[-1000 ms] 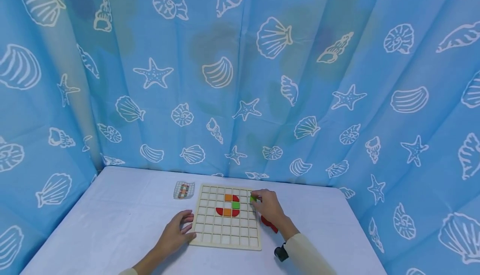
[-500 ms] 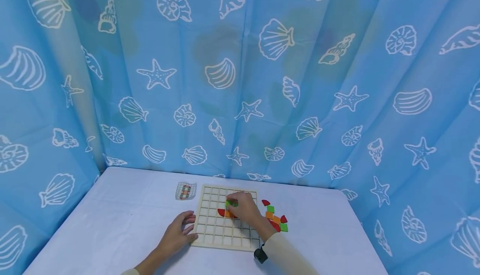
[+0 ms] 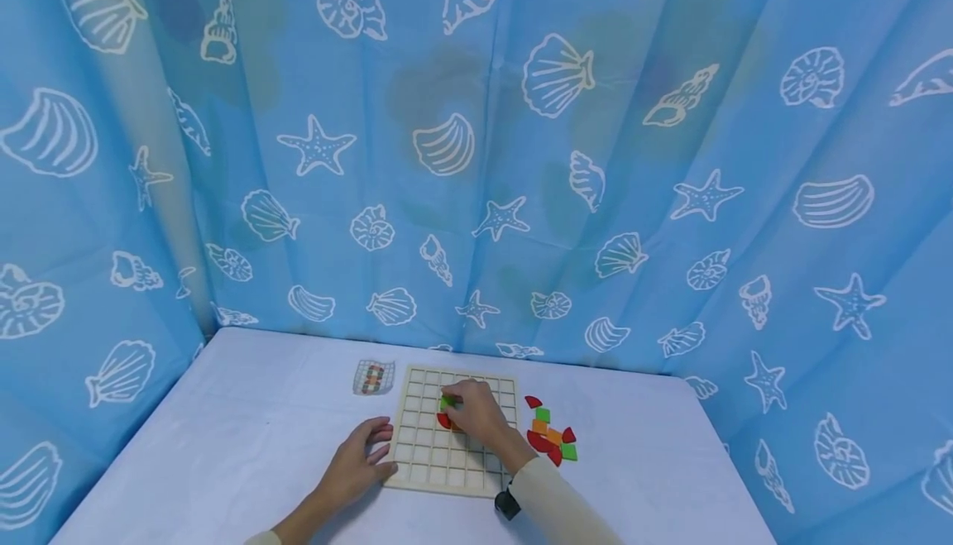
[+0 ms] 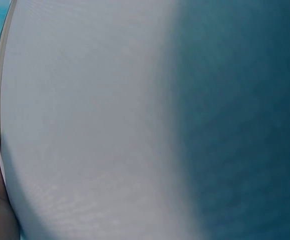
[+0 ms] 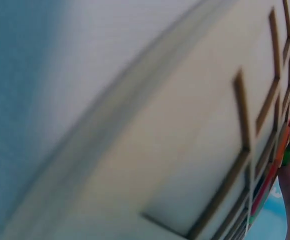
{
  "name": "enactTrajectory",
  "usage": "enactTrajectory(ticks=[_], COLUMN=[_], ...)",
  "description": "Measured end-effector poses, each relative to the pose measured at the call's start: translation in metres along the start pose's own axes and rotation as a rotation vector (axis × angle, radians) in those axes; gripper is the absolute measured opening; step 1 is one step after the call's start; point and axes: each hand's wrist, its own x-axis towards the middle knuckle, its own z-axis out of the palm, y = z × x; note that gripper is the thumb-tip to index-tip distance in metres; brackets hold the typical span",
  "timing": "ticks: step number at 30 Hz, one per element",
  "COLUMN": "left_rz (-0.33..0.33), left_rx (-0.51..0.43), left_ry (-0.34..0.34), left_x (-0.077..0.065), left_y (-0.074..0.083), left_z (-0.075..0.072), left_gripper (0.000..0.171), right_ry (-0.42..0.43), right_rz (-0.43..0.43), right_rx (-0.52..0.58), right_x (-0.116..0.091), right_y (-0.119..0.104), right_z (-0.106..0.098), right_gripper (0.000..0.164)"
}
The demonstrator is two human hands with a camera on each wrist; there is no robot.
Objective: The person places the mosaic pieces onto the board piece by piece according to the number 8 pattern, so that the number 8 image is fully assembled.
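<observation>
A cream grid board [image 3: 419,475] lies on the white table in the head view. Over its upper middle, my right hand [image 3: 482,414] pinches a green square tile [image 3: 447,403] between thumb and fingers, at a grid cell. Just below that tile is a red quarter-round tile [image 3: 444,420]; the other tiles on the board are mostly hidden by the hand. The green tile [image 5: 288,156] also shows at the fingertips in the right wrist view. My left hand [image 3: 359,462] rests at the board's left edge with relaxed fingers, its fingertips touching the side.
Loose red, orange and green tiles [image 3: 549,433] lie in a cluster right of the board. A small gridded card [image 3: 374,377] with a coloured pattern lies beyond the left hand. A blue shell-print curtain [image 3: 476,156] hangs behind the table.
My right hand has moved left from the board's right edge to its middle, carrying the green tile, which uncovers the loose tiles. The left hand has stayed at the board's edge.
</observation>
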Motion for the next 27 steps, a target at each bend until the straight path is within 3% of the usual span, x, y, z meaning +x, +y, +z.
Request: enactTrajectory(ticks=[7, 15, 21, 27], left_rz=[0.004, -0.001, 0.004, -0.012], left_rx=[0.011, -0.006, -0.02, 0.003], left_ry=[-0.001, -0.004, -0.001, 0.0], left_x=[0.0013, 0.0006, 0.0009, 0.0004], left_y=[-0.0002, 0.0009, 0.0012, 0.0004], left_z=[0.0, 0.0002, 0.0007, 0.0008], left_gripper=[0.071, 0.071, 0.071, 0.071], right_ry=[0.0, -0.02, -0.014, 0.005], right_rz=[-0.026, 0.032, 0.003, 0.005], right_rx=[-0.02, 0.018, 0.023, 0.091], right_x=[0.0005, 0.0009, -0.0017, -0.0047], right_y=[0.0006, -0.0008, -0.0006, 0.0063], right_z=[0.0006, -0.0029, -0.0024, -0.0063], right_gripper=[0.026, 0.029, 0.026, 0.026])
